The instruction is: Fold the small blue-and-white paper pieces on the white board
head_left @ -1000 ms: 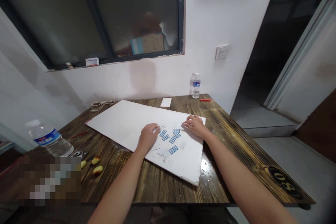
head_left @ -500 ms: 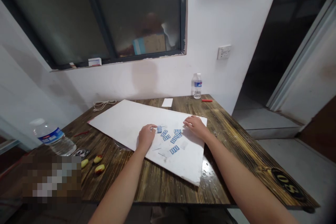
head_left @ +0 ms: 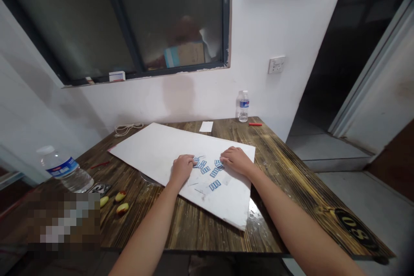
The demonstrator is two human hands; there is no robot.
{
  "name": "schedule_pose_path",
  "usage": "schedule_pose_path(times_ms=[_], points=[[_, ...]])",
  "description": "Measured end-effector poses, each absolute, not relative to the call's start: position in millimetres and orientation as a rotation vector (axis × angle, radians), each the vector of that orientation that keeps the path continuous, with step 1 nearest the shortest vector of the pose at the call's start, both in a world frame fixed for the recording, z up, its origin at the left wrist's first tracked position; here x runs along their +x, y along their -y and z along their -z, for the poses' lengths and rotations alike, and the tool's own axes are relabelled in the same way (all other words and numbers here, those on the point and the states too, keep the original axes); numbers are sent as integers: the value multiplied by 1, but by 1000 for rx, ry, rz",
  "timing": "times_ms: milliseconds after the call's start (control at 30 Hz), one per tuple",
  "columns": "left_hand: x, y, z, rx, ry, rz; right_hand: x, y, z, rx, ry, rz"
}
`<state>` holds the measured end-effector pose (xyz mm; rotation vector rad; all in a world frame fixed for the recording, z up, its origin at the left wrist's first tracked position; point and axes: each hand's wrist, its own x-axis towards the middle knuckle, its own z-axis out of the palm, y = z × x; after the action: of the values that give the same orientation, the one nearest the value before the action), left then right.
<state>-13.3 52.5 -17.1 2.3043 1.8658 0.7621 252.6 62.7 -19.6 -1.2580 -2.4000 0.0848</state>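
Just now the right hand (head_left: 237,160) has slid inward across the white foam board (head_left: 155,151), its fingers held together and reaching the small blue-printed paper pieces (head_left: 205,170) scattered between it and the left hand (head_left: 183,169), whose curled fingers sit against the nearest piece; whether either hand pinches one cannot be told. Beyond the board, on the rough, dark-grained wooden table (head_left: 181,220), lie a smooth paper slip (head_left: 206,127) and a red stick (head_left: 255,124), with a ribbed plastic water bottle (head_left: 243,106) at the upper right.
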Motion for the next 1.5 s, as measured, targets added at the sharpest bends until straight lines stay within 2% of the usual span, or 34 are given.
schedule_pose_path(times_ms=[167,333,533,700,833,1000,1200,1367,1500], points=[[-13,-50,12,2305,-1876,-755,252,-60,15,-1341,2340,20],[-18,-48,4,2454,-1751,-587,253,-61,18,-1316,2291,11],[-24,-45,-4,2504,-1802,-616,253,-61,19,-1305,2264,36],[-31,-46,-6,2571,-1773,-480,253,-62,19,-1306,2258,36],[-35,-46,-8,2558,-1865,-554,254,-63,21,-1301,2256,28],[-35,-47,-5,2636,-1626,-458,255,-63,22,-1303,2255,28],[-35,-45,-8,2589,-1823,-476,254,-65,24,-1314,2246,66],[-32,-44,-7,2676,-1629,-353,254,-65,25,-1297,2238,115],[-34,-45,-8,2569,-1881,-298,254,-64,26,-1296,2232,117]])
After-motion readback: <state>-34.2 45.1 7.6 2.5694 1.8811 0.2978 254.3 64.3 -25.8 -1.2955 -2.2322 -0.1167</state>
